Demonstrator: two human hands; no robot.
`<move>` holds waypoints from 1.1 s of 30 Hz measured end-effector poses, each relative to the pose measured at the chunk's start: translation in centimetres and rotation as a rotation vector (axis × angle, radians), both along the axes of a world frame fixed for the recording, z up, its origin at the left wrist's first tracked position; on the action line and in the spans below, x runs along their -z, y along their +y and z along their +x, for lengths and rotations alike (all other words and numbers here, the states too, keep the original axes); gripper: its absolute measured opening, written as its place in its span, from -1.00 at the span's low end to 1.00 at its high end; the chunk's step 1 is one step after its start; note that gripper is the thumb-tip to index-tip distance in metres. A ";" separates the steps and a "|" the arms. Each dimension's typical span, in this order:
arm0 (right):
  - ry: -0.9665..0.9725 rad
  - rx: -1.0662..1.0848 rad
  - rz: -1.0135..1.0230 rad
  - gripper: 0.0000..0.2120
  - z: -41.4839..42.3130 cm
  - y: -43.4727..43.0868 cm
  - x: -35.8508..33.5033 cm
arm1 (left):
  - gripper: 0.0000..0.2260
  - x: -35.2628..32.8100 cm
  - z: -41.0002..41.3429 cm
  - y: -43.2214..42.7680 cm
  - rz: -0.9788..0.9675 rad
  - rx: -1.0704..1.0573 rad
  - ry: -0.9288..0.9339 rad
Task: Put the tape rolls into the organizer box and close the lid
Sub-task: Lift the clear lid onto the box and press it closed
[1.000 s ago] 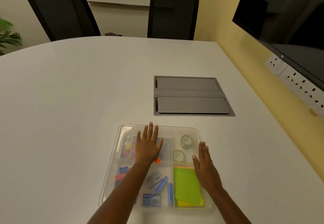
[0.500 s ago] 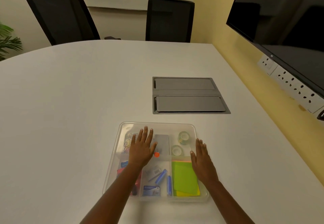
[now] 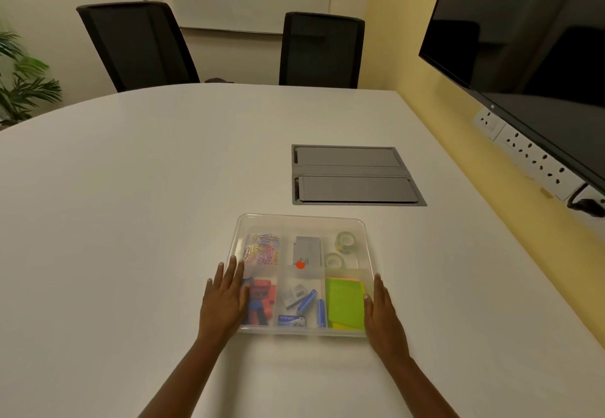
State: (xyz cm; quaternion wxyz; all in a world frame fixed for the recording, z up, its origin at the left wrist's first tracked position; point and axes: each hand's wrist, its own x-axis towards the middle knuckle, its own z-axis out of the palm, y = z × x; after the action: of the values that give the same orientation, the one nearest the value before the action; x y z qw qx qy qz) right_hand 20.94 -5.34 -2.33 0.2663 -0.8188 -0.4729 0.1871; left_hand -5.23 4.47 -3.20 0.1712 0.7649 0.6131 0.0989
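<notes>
Organizer box (image 3: 302, 221) on white table (image 3: 147, 205); chairs (image 3: 320, 47) behind.

hands (image 3: 226, 299) now flanking box (image 3: 301, 221)

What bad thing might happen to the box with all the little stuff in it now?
1. The left hand and right hand lie flat at the sides of the organizer box. A corner of the clear lid may not be fully seated and could pop up.
2. If the box gets tipped, the two tape rolls and paper clips might spill into other sections.
</notes>
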 end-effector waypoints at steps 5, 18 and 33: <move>-0.040 -0.014 -0.048 -0.52 0.2 0.0 -0.2 | -0.55 0.3 -0.1 -0.7 -0.013 -0.079 -0.241; 0.203 0.058 -0.053 -0.54 0.3 0.0 -0.4 | -0.55 -0.6 0.0 -0.9 -0.046 -0.178 -0.358; 0.354 0.284 0.109 -0.71 1.3 4.3 -0.3 | -0.73 -0.8 1.6 1.7 -0.034 -0.530 -0.700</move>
State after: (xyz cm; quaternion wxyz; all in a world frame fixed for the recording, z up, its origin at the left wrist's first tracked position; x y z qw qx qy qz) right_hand 22.23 -1.05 -2.02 0.4127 -0.8159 -0.3082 0.2626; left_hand -3.59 6.21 -2.41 0.3500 0.4988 0.6947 0.3822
